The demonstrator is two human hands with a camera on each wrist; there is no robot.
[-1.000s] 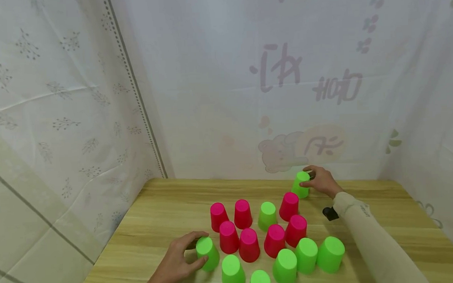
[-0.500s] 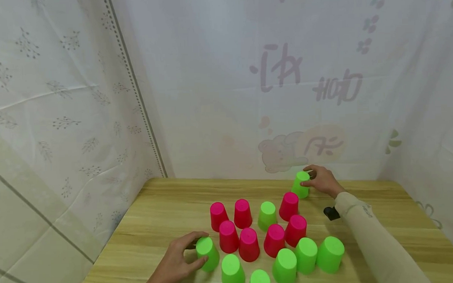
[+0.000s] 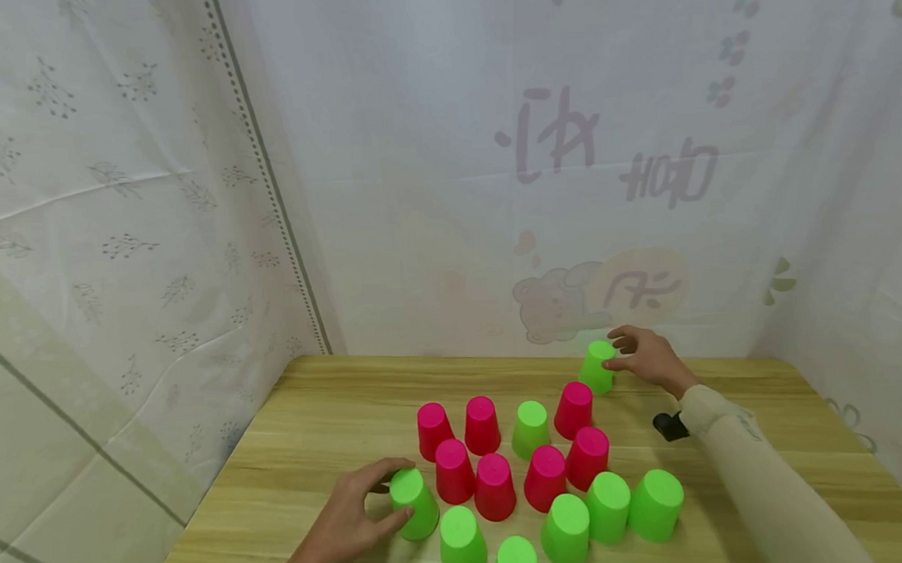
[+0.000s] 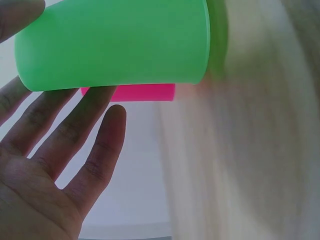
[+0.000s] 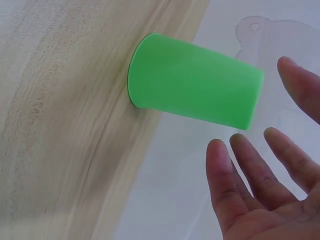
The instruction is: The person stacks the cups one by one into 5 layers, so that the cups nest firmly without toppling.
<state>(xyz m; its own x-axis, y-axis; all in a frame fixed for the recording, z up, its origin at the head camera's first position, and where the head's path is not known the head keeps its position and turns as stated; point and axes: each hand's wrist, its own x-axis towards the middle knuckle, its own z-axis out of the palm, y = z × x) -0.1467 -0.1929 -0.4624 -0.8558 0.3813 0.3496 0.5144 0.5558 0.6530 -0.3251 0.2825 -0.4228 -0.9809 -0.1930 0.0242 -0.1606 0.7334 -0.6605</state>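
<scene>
**Ana:** Starting left: your left hand (image 3: 347, 517) has thumb and fingers on opposite sides of the left green cup (image 3: 414, 505), left of the middle green cup (image 3: 531, 428) and nearer you. Go light; squeezing could skew it.

**Ben:** And lift straight up, I'd say, because 4 pink cups (image 3: 454, 473) crowd the left of that middle cup, and a sideways sweep could topple 1.

**Ana:** Moving across, 3 pink cups (image 3: 588, 459) stand to its right, 1 of them only slightly.

**Ben:** Then the right green cup (image 3: 594, 372), mouth down, beyond the middle cup and to its right. Your right hand (image 3: 648, 359) is just beside it, fingers spread, clasping nothing; your wrist view shows the gap.

**Ana:** If you're taking it, get thumb and fingers level on both flanks. If you're leaving it, back out rightward, so your knuckles don't clip it.
</scene>
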